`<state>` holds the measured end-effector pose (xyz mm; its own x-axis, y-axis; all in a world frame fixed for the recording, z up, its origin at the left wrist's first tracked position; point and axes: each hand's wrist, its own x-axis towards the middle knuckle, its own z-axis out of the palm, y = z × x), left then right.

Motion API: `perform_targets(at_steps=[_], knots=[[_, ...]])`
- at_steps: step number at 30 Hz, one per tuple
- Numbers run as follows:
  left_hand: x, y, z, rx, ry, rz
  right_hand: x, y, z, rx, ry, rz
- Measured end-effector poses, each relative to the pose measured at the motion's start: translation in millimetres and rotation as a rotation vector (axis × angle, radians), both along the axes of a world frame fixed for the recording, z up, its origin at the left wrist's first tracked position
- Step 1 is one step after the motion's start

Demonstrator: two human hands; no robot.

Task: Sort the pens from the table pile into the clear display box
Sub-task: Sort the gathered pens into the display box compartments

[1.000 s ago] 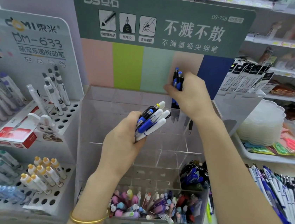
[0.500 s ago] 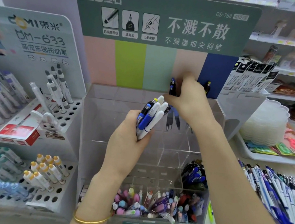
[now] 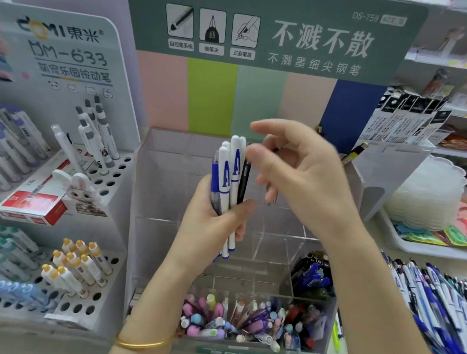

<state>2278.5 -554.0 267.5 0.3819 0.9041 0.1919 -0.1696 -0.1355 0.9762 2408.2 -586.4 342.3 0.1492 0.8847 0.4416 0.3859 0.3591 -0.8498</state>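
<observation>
The left hand (image 3: 212, 226) and right hand (image 3: 299, 178) have bare forearms; a thin, plain gold bangle (image 3: 143, 344) rings the left wrist.

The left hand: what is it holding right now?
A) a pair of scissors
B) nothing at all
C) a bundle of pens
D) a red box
C: the left hand grips a bundle of pens, mostly white and blue with one black, held upright in front of the clear box.
</observation>
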Motion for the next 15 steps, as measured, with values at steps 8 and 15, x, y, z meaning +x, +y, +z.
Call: perform_targets(at_steps=[8, 15], knots=[[2.5, -3.8, 1.4, 0.030, 0.174, 0.075, -18.1, 5.9, -20.2, -0.102, -0.213, -0.123], [-4.3, -7.2, -1.0, -0.111, 0.252, -0.120, -2.5, -1.0, -30.5, -0.281, 0.173, 0.081]])
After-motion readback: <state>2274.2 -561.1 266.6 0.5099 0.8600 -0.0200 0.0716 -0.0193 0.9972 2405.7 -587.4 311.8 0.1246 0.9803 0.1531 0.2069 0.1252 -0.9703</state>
